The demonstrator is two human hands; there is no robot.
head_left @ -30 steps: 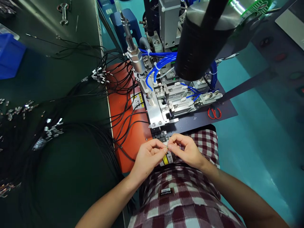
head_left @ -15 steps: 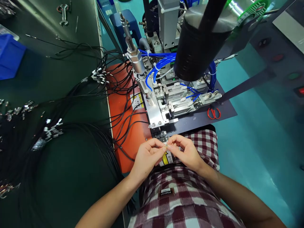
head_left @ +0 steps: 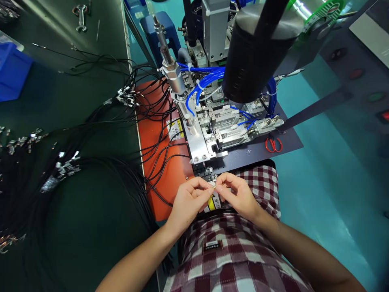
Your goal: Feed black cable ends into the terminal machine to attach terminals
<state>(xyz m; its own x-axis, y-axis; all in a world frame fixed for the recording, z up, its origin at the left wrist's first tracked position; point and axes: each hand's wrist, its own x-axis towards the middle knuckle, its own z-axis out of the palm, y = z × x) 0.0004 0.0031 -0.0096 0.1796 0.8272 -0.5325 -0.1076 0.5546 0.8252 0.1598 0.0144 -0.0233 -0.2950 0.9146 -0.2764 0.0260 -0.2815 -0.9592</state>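
My left hand and my right hand meet fingertip to fingertip just in front of the machine's base, over my checked shirt. Both pinch a tiny metal terminal between thumb and forefinger; it is too small to see in detail. A thin black cable seems to run from the left hand, but I cannot follow it. Right behind the hands stands the silver fixture of the press machine, with blue air hoses and a black cylinder above.
Many black cables with metal ends lie over the dark green bench and the orange mat at left. Red scissors rest on the machine's dark plate. A blue bin and a spanner sit at the far left.
The hands have stayed together at the same spot; only the fingers have shifted slightly around the small part.
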